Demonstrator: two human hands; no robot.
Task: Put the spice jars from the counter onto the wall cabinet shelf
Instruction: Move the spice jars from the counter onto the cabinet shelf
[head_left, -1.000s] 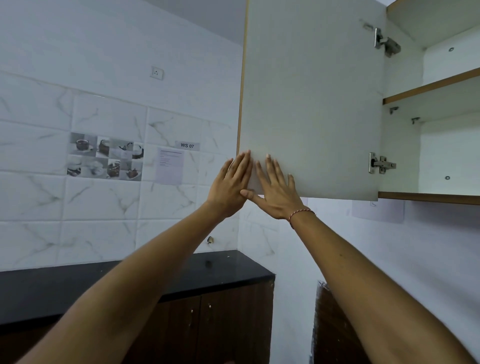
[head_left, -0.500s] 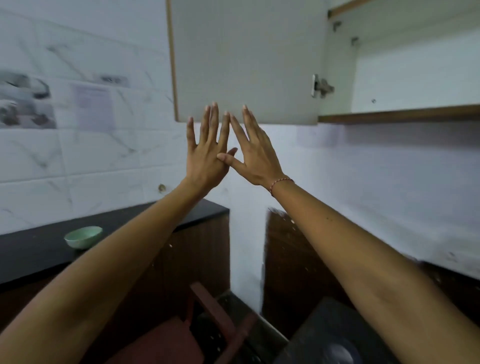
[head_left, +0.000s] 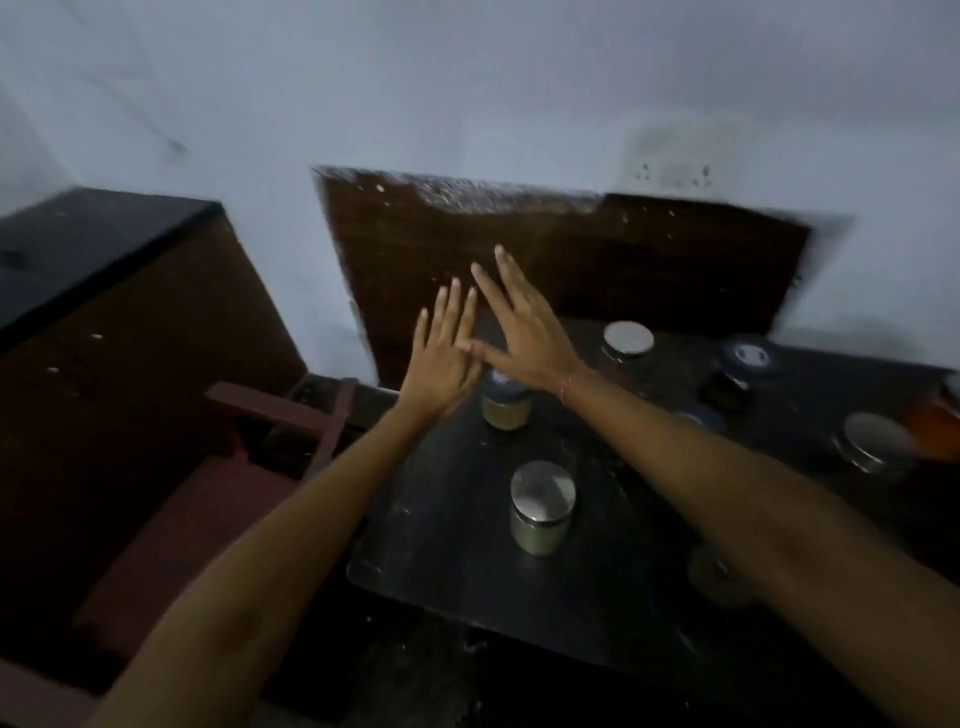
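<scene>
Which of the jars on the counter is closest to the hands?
The dark-lidded jar with pale contents, directly under the right hand and beside the left hand. The silver-lidded jars and the others stand farther off.

Home kitchen: spice jars (head_left: 542, 506) on a black counter (head_left: 447, 561).

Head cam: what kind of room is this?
Probably a home kitchen. A black counter carries several lidded spice jars, such as a silver-lidded jar, against a pale wall. A second dark counter on wood-fronted base cabinets stands to the left. The frame is dim and blurred.
</scene>
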